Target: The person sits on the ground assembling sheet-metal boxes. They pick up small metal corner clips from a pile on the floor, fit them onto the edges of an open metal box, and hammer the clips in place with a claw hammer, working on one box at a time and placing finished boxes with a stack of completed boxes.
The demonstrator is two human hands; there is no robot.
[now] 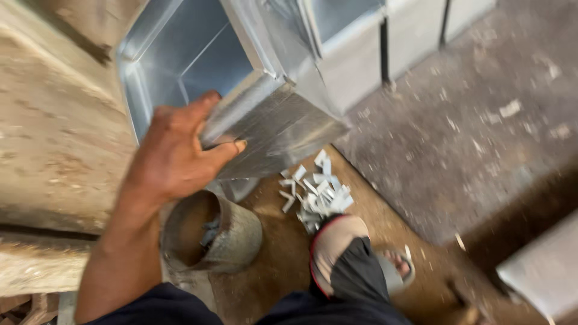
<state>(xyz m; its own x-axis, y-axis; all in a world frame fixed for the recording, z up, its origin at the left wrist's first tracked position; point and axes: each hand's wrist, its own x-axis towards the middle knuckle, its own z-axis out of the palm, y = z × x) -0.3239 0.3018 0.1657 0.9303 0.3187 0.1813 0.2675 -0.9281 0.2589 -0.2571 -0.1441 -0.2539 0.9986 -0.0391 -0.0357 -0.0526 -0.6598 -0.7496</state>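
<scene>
My left hand (177, 153) grips the near corner of a rectangular sheet-metal duct (271, 123), fingers over its rim and thumb pressed on the outer face. The duct's open mouth (180, 60) faces up toward me and its inside is bare shiny metal. It leans against a worn wooden bench (54, 150) on the left. My right hand is not in view. Below, my knee in dark cloth and my foot in a sandal (349, 259) rest on the floor.
A round rusty tin (211, 235) with a few metal bits stands under the duct. A pile of several small metal clips (316, 192) lies on the brown floor. More metal ducts (385, 42) stand behind, and another metal piece (542, 271) sits at the right edge.
</scene>
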